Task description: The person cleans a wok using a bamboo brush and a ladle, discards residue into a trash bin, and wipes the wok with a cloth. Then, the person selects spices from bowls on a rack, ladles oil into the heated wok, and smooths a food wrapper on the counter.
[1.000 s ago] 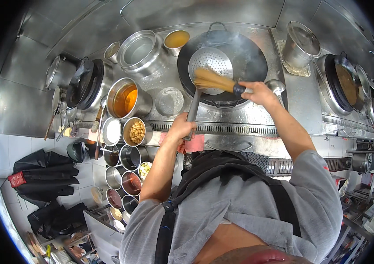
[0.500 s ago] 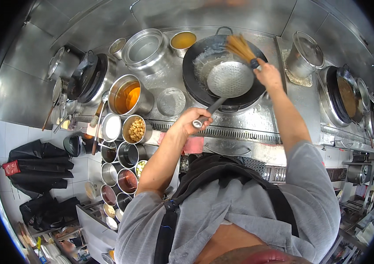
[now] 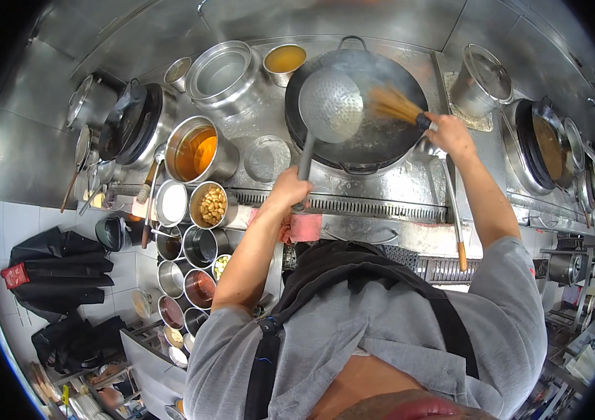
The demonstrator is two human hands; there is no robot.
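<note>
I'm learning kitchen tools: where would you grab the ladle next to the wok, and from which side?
I'd grip the ladle's wooden handle end, coming from the near side: the long metal shaft points that way and its tip seems to overhang the stove, while the far end lies by the wok.

Black wok (image 3: 388,147); silver skimmer (image 3: 329,101), dotted all over, with a grey handle (image 3: 306,157); tan brush (image 3: 397,105), black at the grip; silver tabletop (image 3: 409,187); pink cloth (image 3: 306,226); grey shirt (image 3: 507,308); black apron (image 3: 353,266).
</note>
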